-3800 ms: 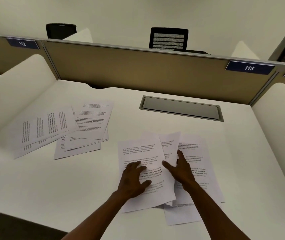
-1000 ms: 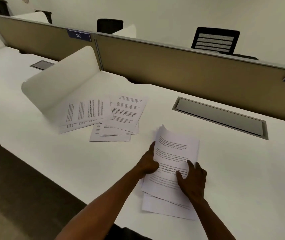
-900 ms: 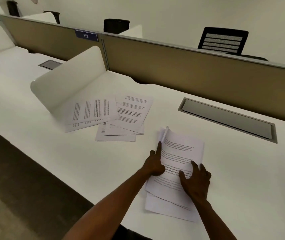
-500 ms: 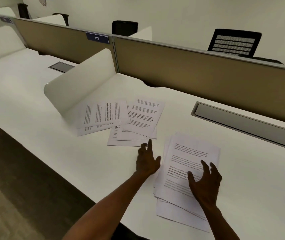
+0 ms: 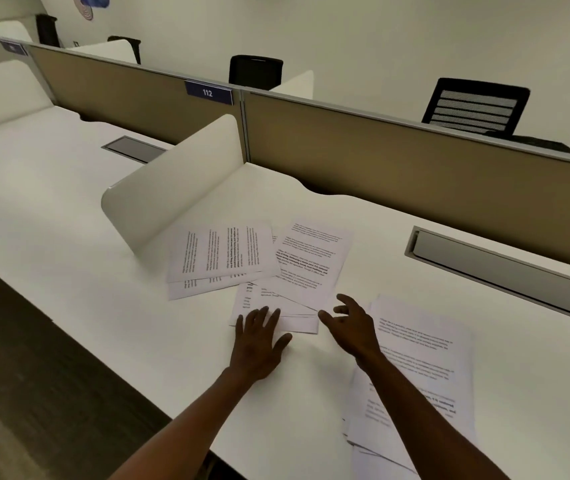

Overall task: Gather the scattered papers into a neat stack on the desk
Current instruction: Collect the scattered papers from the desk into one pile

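Since half a second ago we have left the gathered pile (image 5: 425,368) at lower right and reached both hands toward the loose sheets (image 5: 276,271) in the middle of the frame. Nearest us, the pile lies rough, its lower sheets fanned out near the front edge of the white desk (image 5: 103,289); our right forearm crosses above it and could drag the top page askew. Our left hand (image 5: 259,337) lies flat and open, fingertips on the nearest loose sheet, gripping nothing. Our right hand (image 5: 351,323) hovers open and empty, fingers curled, beside that sheet's corner. Farther off, the overlapping sheets reach the curved white divider (image 5: 172,192); sliding only the bottom one may shed or crumple those above.
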Motion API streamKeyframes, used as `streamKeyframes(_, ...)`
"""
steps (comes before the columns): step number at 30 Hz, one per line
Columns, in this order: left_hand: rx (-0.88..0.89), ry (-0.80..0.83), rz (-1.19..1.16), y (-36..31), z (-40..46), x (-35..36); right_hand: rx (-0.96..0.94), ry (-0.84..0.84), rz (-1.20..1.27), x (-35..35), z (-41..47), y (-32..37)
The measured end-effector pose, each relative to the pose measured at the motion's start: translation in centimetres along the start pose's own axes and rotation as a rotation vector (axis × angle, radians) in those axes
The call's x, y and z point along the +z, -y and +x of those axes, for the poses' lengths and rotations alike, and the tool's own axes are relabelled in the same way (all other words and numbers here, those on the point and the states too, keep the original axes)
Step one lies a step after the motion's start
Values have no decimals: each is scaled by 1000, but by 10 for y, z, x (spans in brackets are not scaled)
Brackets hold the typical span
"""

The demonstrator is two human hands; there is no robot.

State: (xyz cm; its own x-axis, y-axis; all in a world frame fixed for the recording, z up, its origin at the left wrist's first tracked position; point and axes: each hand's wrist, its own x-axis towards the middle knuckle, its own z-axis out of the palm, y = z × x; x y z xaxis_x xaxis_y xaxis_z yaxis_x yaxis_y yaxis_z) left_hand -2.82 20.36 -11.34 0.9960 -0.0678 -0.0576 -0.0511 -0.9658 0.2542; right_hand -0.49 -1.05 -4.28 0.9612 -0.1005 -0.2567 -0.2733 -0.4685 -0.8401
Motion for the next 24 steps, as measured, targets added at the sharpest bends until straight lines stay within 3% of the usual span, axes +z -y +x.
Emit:
streamKeyframes(9,-276,-10,-73,96,61,-50,-97,110,-177,62,43,56)
streamKeyframes(13,-197,115,13,128,71,-50,-64,138,-222,83,75,82)
streamKeyframes(19,-131,77,6,140,72,-37,-7,175,-299,120,113,115)
streamKeyframes(24,-108,63,-31,147,74,-35,105,35,-284,148,130,118)
